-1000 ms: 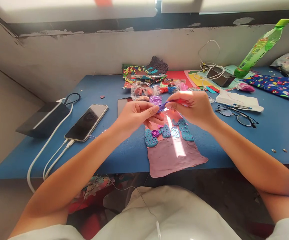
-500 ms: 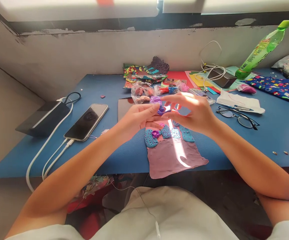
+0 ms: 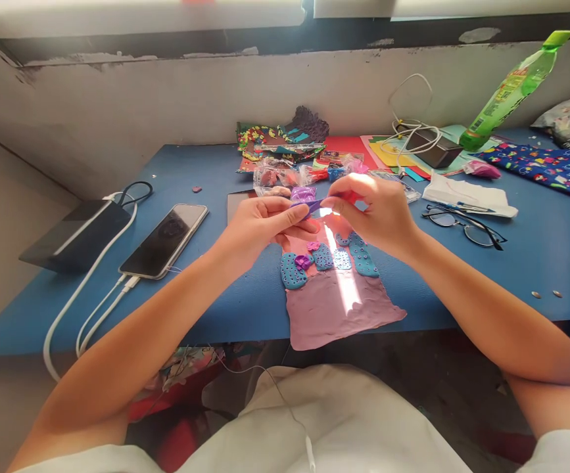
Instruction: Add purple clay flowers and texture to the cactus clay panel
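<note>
Between my two hands a small strip of purple clay (image 3: 313, 205) is stretched. My left hand (image 3: 273, 222) pinches its left end between thumb and fingers. The right end is pinched in my right hand (image 3: 368, 205), thumb against forefinger. Below them lies a flat clay picture, with a mauve slab (image 3: 331, 312) at the front and pink clay behind. Teal clay pieces (image 3: 293, 272) dotted with small holes cross its middle, and a magenta clay curl (image 3: 303, 263) rests on one of them. Just behind my hands is a purple clay packet (image 3: 303, 193).
On the left of the blue table (image 3: 190, 302) are a phone (image 3: 164, 241) with white cables and a dark box (image 3: 82, 233). Clear packets of clay (image 3: 275, 177) lie behind my hands. Glasses (image 3: 465, 226), a tissue (image 3: 472, 196) and a tilted green bottle (image 3: 516, 92) are on the right.
My right hand has closed from a looser, spread pose to a pinch on the purple clay. The clay is now drawn out into a strip between both hands.
</note>
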The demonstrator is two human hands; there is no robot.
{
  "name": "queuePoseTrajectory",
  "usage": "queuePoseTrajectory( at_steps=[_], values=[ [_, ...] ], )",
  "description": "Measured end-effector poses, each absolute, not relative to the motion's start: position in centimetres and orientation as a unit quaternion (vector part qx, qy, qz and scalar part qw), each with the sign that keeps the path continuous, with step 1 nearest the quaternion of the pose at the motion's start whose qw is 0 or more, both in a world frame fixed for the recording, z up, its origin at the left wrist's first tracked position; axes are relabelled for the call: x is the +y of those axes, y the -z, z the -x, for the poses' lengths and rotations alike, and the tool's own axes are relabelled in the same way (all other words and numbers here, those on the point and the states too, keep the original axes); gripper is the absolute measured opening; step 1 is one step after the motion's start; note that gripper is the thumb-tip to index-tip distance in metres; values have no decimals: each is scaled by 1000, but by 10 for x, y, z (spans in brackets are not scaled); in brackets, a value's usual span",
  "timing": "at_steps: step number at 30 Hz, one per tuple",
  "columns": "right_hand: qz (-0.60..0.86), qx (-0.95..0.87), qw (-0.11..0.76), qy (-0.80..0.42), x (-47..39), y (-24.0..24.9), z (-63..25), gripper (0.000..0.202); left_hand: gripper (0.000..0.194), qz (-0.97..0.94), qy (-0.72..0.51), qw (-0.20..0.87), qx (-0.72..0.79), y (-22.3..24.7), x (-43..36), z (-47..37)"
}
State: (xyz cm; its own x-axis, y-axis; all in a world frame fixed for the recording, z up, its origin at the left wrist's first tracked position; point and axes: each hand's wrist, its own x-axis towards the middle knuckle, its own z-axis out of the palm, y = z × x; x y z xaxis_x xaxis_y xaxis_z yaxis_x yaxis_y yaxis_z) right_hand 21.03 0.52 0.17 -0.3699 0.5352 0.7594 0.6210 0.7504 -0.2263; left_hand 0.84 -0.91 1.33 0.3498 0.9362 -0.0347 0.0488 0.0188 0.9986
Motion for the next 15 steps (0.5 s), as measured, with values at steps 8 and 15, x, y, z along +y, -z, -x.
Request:
queuePoseTrajectory(
  at_steps=[8,15],
  values=[
    [316,-836,444,60,4,0,-214,48,21,-535,-377,648,389,-13,-5,-8],
    [236,-888,386,78,-1,13,-203,38,26,-566,-279,708,317,-7,-12,-11]
  ],
)
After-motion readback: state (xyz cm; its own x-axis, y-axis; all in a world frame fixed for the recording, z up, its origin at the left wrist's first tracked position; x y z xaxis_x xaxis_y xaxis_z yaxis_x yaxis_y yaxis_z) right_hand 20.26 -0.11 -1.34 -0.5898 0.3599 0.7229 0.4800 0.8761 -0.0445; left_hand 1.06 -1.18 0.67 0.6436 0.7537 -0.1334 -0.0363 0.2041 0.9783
